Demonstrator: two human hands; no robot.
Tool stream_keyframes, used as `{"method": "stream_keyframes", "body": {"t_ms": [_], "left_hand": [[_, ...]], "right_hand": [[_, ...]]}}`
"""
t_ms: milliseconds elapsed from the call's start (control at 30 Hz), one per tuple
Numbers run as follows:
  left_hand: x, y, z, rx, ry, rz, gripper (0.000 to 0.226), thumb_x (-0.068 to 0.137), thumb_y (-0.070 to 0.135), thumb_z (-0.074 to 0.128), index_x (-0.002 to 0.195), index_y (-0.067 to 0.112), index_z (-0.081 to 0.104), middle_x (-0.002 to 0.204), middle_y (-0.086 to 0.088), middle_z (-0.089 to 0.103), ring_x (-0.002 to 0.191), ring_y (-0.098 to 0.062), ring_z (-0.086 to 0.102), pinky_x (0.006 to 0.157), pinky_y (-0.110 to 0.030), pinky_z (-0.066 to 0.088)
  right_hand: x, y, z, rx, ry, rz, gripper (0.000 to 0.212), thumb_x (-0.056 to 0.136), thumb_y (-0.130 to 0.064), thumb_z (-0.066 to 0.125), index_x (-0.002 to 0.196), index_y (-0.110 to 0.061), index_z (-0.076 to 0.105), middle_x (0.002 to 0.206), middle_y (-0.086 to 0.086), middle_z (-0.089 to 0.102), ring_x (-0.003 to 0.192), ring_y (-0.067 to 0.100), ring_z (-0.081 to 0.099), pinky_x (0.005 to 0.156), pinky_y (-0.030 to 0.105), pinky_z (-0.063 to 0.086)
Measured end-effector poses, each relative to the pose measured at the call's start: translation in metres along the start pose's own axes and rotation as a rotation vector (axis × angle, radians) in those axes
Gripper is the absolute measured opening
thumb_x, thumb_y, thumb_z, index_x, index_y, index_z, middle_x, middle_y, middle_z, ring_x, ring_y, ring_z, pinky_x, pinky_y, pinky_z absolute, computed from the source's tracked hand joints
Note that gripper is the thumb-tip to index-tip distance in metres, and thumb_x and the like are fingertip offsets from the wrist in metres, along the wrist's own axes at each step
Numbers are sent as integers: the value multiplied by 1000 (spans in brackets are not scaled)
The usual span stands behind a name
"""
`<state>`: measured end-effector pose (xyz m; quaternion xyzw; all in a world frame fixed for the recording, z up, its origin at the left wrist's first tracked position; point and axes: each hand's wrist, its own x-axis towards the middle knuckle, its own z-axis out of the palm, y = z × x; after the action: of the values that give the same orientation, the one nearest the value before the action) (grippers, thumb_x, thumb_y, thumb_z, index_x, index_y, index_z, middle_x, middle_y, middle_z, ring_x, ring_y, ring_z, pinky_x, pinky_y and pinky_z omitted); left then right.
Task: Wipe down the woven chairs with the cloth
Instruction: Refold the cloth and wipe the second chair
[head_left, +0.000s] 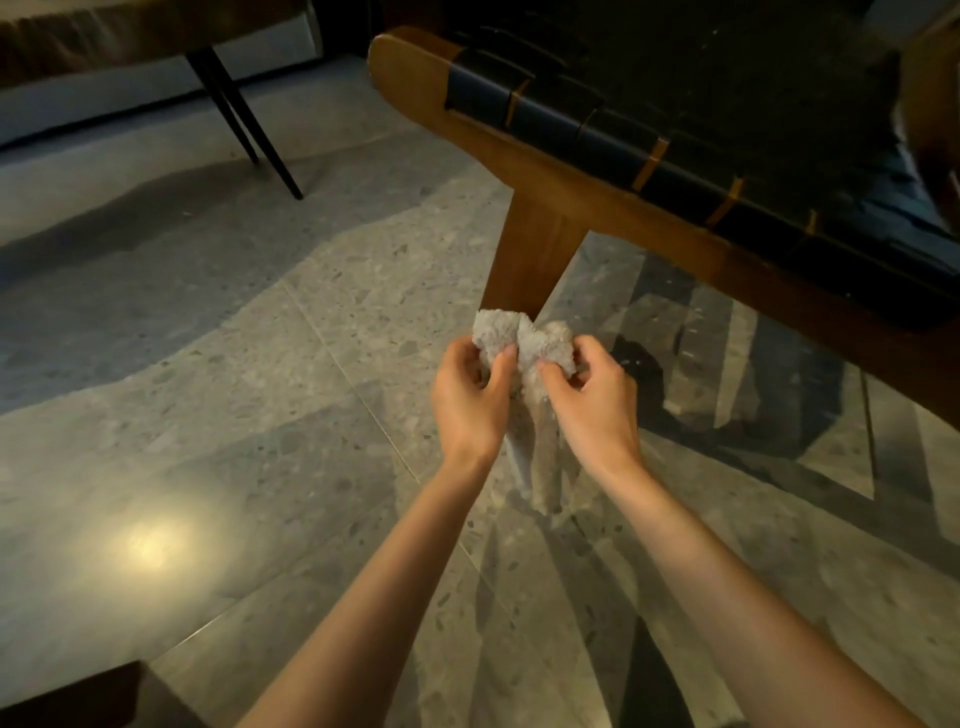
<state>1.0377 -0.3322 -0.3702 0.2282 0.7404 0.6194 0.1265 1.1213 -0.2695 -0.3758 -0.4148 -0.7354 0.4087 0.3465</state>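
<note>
From the head view, the left hand (470, 397) and the right hand (597, 400) are both pinching the fluffy cloth (524, 345) between them. Just past the hands, the woven chair (571, 124) is standing on the floor (208, 364).

The cloth (524, 345) hangs before the chair (571, 171) leg.

A home sitting room; woven chair (649, 130), terrazzo floor (208, 389), slim-legged table (244, 104)

Bare forearms reach forward, left hand (470, 397) and right hand (595, 400) close together, both pinching the cloth (525, 339).
</note>
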Motion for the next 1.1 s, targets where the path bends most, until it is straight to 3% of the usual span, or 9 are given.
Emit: {"method": "stream_keyframes", "body": {"t_ms": [133, 267, 400, 500, 600, 700, 800, 933, 1100], "left_hand": [[9, -6, 3, 72, 29, -56, 16, 90, 26, 63, 103, 20, 57, 90, 16, 58, 86, -6, 60, 82, -38, 55], [12, 9, 6, 120, 11, -246, 27, 92, 25, 60, 115, 13, 55, 103, 4, 57, 99, -18, 60, 87, -44, 53], [11, 47, -13, 232, 4, -437, 33, 88, 13, 62, 119, 2, 55, 115, -15, 61, 106, -28, 60, 93, -43, 50], [11, 89, -37, 269, -24, -559, 30, 87, 7, 60, 116, 1, 56, 111, -16, 63, 105, -28, 60, 91, -37, 50], [13, 143, -64, 277, -23, -614, 25, 86, 11, 63, 110, 7, 57, 95, -4, 61, 94, -20, 59, 77, -27, 48], [22, 209, -92, 224, -32, -622, 22, 85, 15, 67, 102, 12, 54, 90, 0, 60, 80, -12, 59, 64, -18, 49], [38, 284, -121, 176, -35, -579, 27, 85, 15, 68, 107, 7, 54, 93, -3, 60, 71, -6, 58, 52, -11, 49], [69, 387, -156, 159, -32, -513, 35, 86, 15, 67, 115, 0, 54, 107, -11, 60, 86, -15, 58, 67, -22, 51], [114, 486, -198, 155, -63, -442, 34, 87, 17, 67, 115, 1, 56, 104, -5, 57, 74, -5, 54, 52, -5, 44]], "right_hand": [[6, 8, 7, 31, -121, 1, 6, 91, -26, 60, 97, -27, 58, 91, -10, 63, 84, 1, 60, 64, 16, 45], [16, -1, 3, 63, -272, 88, 12, 91, -28, 60, 103, -27, 60, 91, -16, 61, 87, -1, 58, 73, 19, 45], [17, -35, -9, 94, -458, 321, 26, 90, -18, 60, 116, -21, 62, 109, 1, 66, 102, 15, 61, 88, 33, 50], [11, -75, -26, 100, -557, 408, 31, 89, -17, 61, 119, -20, 61, 113, 3, 66, 106, 19, 61, 92, 38, 52], [17, -128, -48, 138, -630, 439, 25, 86, -20, 65, 110, -25, 62, 102, -4, 66, 97, 14, 63, 86, 35, 55], [37, -194, -73, 121, -662, 413, 19, 82, -21, 69, 92, -32, 58, 85, -15, 62, 84, 5, 61, 74, 25, 54], [62, -271, -98, 121, -667, 357, 22, 79, -18, 72, 89, -32, 58, 83, -18, 62, 80, -3, 60, 67, 17, 51], [95, -377, -123, 82, -643, 280, 23, 77, -19, 72, 77, -35, 57, 71, -20, 62, 70, -6, 59, 58, 13, 48], [129, -489, -143, 89, -650, 245, 15, 81, -19, 70, 91, -25, 60, 89, -6, 67, 85, 9, 65, 80, 39, 56]]}}
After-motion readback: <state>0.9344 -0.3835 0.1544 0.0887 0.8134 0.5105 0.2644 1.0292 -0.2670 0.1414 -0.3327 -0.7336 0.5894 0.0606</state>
